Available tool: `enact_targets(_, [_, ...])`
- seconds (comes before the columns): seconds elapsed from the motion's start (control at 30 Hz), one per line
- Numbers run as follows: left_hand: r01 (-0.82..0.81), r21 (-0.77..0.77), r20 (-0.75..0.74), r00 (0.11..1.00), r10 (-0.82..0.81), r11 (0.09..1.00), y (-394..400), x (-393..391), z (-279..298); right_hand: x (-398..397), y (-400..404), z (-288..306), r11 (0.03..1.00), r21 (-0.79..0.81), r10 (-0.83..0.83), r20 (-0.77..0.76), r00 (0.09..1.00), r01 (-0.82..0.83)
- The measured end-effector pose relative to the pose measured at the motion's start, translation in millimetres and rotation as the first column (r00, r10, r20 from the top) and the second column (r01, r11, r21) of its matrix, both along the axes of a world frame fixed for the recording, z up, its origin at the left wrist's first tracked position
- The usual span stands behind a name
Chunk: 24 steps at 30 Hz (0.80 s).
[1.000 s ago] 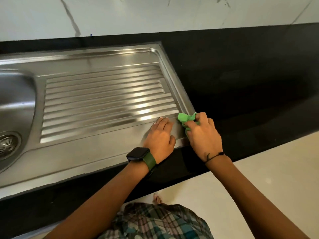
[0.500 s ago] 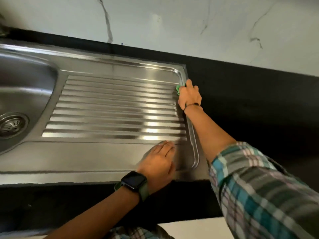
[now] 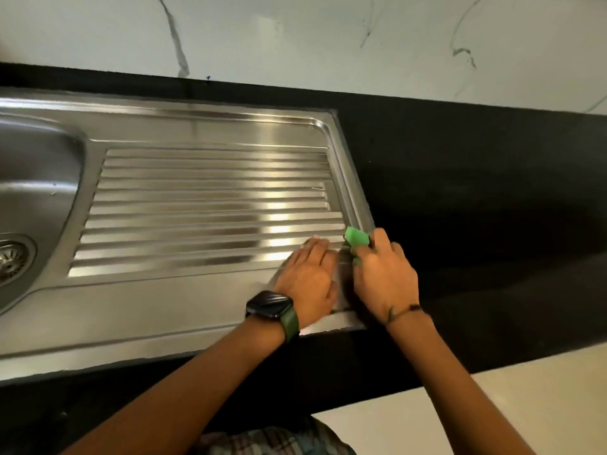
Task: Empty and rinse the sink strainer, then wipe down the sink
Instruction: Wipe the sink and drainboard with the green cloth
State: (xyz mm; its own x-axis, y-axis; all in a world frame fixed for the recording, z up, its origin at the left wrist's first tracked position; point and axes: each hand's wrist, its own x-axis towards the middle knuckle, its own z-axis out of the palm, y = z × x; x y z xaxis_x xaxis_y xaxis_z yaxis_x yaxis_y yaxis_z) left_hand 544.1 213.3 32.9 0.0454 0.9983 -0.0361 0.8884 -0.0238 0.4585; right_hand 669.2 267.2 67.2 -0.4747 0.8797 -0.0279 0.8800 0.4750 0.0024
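Sink (image 3: 203, 292) under right hand's (image 3: 384, 280) sponge (image 3: 356, 237)

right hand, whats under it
A green cloth pokes out past the fingers of the right hand, pressed on the drainboard's right rim. The rest of the cloth and the steel beneath are covered.

- We see a white marble-look wall (image 3: 328, 37) running along the back, crossed by thin grey veins.
- Below it we find a black table (image 3: 476, 192), its dark top dull and faintly reflective.
- At the lower right we make out a pale, glossy floor (image 3: 542, 405).
- We note soft light falling from above, giving a mild sheen.
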Motion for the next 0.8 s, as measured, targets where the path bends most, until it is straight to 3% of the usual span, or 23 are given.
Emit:
enact_targets(0.13, [0.001, -0.045, -0.034, 0.999, -0.002, 0.999, 29, -9, 8, 8, -20, -3, 0.998, -0.018, -0.064, -0.009, 0.998, 0.064])
enact_targets(0.3, [0.010, -0.114, -0.124, 0.992, -0.024, 0.993, 72, -23, 21, -8, 10, -8, 0.999, 0.004, -0.051, -0.031, 0.998, 0.052])
enact_targets(0.6, [-0.125, -0.214, -0.201, 0.976, 0.081, 0.969, 187, -100, 30, -92, 157, -10, 0.994, 0.064, 0.087, -0.008, 0.996, -0.087])
enact_targets(0.8, [-0.152, -0.278, -0.209, 0.973, 0.095, 0.949, 207, -116, 15, -153, 252, -14, 0.986, 0.101, 0.133, -0.029, 0.991, -0.129])
